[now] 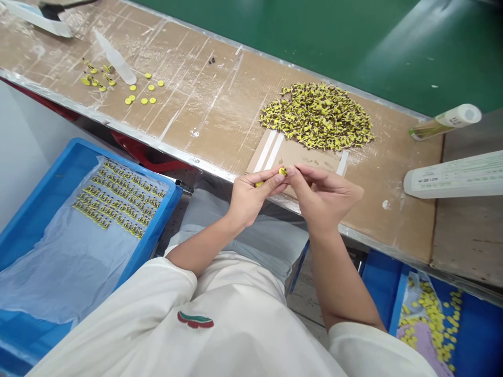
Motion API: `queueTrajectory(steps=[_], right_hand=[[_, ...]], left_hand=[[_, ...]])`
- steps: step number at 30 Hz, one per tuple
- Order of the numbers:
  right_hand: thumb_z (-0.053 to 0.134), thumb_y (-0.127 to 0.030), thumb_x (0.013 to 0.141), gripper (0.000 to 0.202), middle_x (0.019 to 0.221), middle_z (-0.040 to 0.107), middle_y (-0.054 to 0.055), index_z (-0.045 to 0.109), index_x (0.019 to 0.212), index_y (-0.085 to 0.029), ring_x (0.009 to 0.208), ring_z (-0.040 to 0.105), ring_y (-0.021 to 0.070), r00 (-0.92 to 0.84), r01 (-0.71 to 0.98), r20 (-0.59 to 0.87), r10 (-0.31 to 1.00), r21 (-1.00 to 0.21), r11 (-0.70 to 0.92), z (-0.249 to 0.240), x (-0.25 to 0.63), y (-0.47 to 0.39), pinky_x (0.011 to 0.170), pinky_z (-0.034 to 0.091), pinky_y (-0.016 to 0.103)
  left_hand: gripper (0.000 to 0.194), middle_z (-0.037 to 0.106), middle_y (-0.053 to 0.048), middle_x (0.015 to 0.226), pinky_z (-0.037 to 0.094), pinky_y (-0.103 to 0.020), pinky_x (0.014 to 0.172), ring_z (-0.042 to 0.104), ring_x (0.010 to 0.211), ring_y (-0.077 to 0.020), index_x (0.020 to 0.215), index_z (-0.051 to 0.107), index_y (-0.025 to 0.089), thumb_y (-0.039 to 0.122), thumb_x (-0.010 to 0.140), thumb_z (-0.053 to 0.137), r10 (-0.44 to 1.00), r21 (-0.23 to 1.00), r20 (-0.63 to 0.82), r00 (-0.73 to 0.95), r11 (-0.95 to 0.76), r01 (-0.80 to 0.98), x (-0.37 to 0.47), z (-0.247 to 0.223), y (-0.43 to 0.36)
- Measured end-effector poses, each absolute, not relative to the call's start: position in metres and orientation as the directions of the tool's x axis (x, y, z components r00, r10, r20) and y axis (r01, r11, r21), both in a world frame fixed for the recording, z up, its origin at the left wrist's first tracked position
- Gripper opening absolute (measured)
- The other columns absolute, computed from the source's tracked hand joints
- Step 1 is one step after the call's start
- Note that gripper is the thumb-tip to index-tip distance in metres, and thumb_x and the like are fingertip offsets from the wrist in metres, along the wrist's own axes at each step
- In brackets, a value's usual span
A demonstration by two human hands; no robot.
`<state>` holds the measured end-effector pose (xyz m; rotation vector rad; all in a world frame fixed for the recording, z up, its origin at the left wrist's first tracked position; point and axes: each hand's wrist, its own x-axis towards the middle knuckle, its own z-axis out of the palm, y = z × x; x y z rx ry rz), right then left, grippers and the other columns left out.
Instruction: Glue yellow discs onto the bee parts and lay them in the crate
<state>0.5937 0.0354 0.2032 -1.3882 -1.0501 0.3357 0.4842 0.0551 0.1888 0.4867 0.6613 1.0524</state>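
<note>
My left hand (pixel 251 195) is closed, its thumb and finger pinching a small round yellow piece (pixel 283 171). Another bit of yellow shows between its fingers. Against the same piece, the fingertips of my right hand (pixel 324 196) are pressed together; whatever they grip is too small to make out. Both hands meet over the front edge of the bench, in front of a cardboard piece (pixel 302 156) with white tape strips. Behind them lies a large heap of small yellow and dark brown parts (pixel 318 115).
Loose yellow discs (pixel 151 87) and a white nozzle bottle (pixel 116 57) lie on the bench (pixel 188 99). Two bottles (pixel 448 121) (pixel 456 175) lie right. A blue tray (pixel 74 152) with rows of assembled pieces (pixel 121 193) stands lower left; a blue bin (pixel 477 330) holds yellow discs lower right.
</note>
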Motion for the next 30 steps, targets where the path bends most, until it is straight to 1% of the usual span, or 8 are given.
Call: queueTrajectory(steps=[3,7,13,17,20,22,26,30], right_hand=[[0.079,-0.028,0.071,0.016,0.077,0.074,0.002,0.075,0.083,-0.02,0.066,0.069,0.0146,0.543,0.345,0.378,0.75,-0.914,0.211,0.206,0.588,0.038,0.062,0.06,0.028],[0.08,-0.031,0.07,0.018,0.076,0.074,0.002,0.074,0.082,-0.018,0.063,0.069,0.0152,0.563,0.291,0.34,0.753,-0.935,0.204,0.208,0.578,0.042,0.06,0.061,0.028],[0.079,-0.031,0.07,0.019,0.078,0.074,0.003,0.074,0.082,-0.017,0.066,0.07,0.0163,0.536,0.275,0.319,0.781,-0.941,0.196,0.204,0.566,0.048,0.064,0.061,0.03],[0.079,-0.03,0.071,0.019,0.076,0.074,0.003,0.075,0.084,-0.017,0.065,0.069,0.0154,0.507,0.271,0.312,0.803,-0.943,0.195,0.198,0.557,0.057,0.065,0.06,0.029],[0.079,-0.032,0.071,0.021,0.077,0.074,0.003,0.075,0.086,-0.017,0.066,0.069,0.0157,0.491,0.258,0.314,0.812,-0.943,0.208,0.191,0.549,0.066,0.066,0.06,0.03],[0.078,-0.034,0.071,0.023,0.077,0.073,0.003,0.075,0.086,-0.017,0.065,0.068,0.0156,0.467,0.264,0.316,0.826,-0.941,0.211,0.187,0.544,0.071,0.065,0.059,0.03],[0.076,-0.038,0.073,0.025,0.077,0.073,0.003,0.074,0.087,-0.017,0.065,0.068,0.0151,0.406,0.302,0.319,0.856,-0.931,0.203,0.18,0.536,0.078,0.064,0.059,0.03],[0.074,-0.038,0.075,0.027,0.081,0.073,0.004,0.074,0.091,-0.016,0.068,0.067,0.0139,0.374,0.38,0.38,0.846,-0.895,0.234,0.176,0.53,0.085,0.068,0.058,0.029]], left_hand=[[0.027,0.075,-0.006,0.101,0.055,-0.038,0.095,0.071,0.097,-0.0225,0.091,0.077,0.017,0.027,0.067,0.081,0.91,0.655,-0.269,0.315,0.412,-0.634,0.481,0.19,0.055],[0.029,0.075,-0.006,0.103,0.055,-0.039,0.095,0.07,0.097,-0.0231,0.09,0.078,0.018,0.03,0.064,0.083,0.918,0.665,-0.292,0.268,0.397,-0.632,0.476,0.193,0.055],[0.026,0.074,-0.005,0.105,0.056,-0.037,0.094,0.071,0.094,-0.0204,0.092,0.077,0.018,0.031,0.069,0.08,0.951,0.714,-0.232,0.204,0.309,-0.628,0.464,0.191,0.057],[0.03,0.075,-0.005,0.104,0.054,-0.04,0.098,0.07,0.098,-0.0219,0.094,0.077,0.017,0.031,0.067,0.081,0.954,0.688,-0.241,0.178,0.297,-0.663,0.456,0.188,0.062],[0.032,0.075,-0.005,0.1,0.052,-0.042,0.1,0.069,0.101,-0.0231,0.094,0.077,0.017,0.03,0.065,0.082,0.954,0.654,-0.262,0.143,0.285,-0.7,0.45,0.185,0.066],[0.031,0.075,-0.004,0.101,0.051,-0.042,0.101,0.068,0.103,-0.0234,0.094,0.077,0.017,0.029,0.065,0.081,0.956,0.66,-0.27,0.112,0.268,-0.702,0.445,0.183,0.068],[0.028,0.074,-0.004,0.107,0.049,-0.043,0.103,0.065,0.111,-0.0244,0.094,0.077,0.018,0.028,0.068,0.079,0.962,0.697,-0.265,0.066,0.238,-0.676,0.437,0.178,0.071],[0.026,0.073,-0.004,0.111,0.045,-0.04,0.107,0.061,0.117,-0.0237,0.097,0.076,0.018,0.026,0.072,0.077,0.961,0.668,-0.266,0.076,0.241,-0.704,0.432,0.174,0.077]])
